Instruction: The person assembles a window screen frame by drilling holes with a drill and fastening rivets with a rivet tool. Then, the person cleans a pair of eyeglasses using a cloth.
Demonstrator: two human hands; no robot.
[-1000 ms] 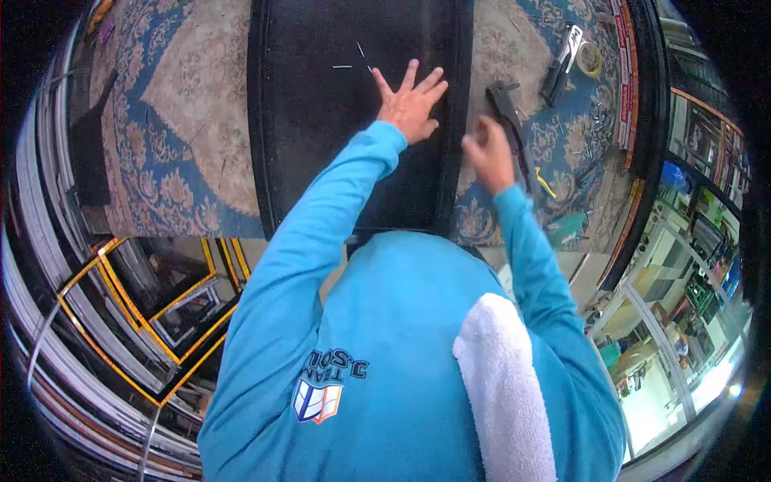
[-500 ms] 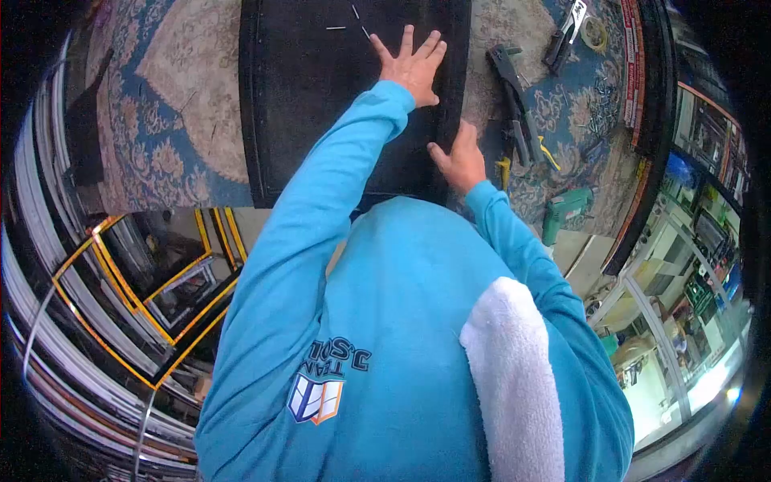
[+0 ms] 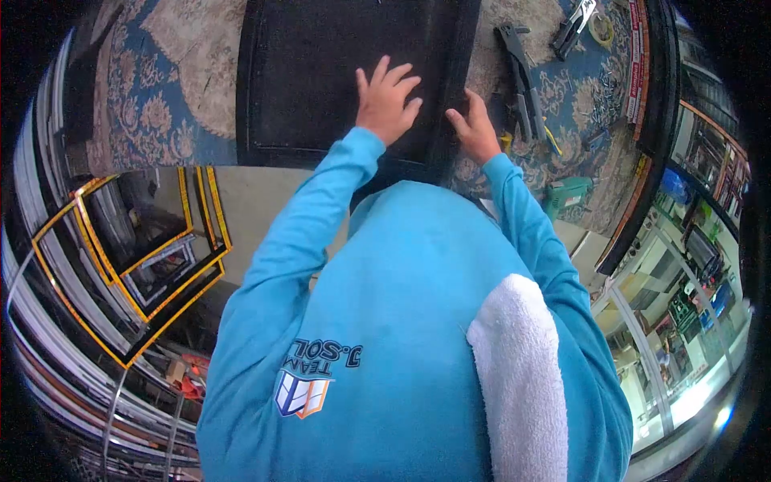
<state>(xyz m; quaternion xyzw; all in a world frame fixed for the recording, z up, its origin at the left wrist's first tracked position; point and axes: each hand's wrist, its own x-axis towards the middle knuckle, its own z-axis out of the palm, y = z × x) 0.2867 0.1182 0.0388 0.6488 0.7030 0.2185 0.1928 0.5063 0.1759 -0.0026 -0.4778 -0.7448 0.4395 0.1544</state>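
A black framed panel (image 3: 321, 96) with a dark flat infill lies on a patterned carpet. My left hand (image 3: 388, 100) is over the panel's lower right part, fingers spread, nothing in it; whether it touches the surface I cannot tell. Close by the panel's right side rail is my right hand (image 3: 475, 131), its thumb and forefinger apart at the outer edge; the other fingers are partly hidden. Right of that hand lies a long-handled hand riveter (image 3: 522, 84), with a yellow-handled tool (image 3: 552, 138) beside it.
A green power drill (image 3: 569, 193) lies at the carpet's near right. Farther back are a light-handled tool (image 3: 574, 30), a tape roll (image 3: 601, 30) and scattered small metal pieces (image 3: 606, 100). Black-and-yellow frames (image 3: 144, 321) and long metal profiles (image 3: 48, 353) stand at left.
My left hand has drawn back toward me over the panel. The view has shifted, and the small silver pins seen on the panel are out of sight. My right hand stays by the rail.
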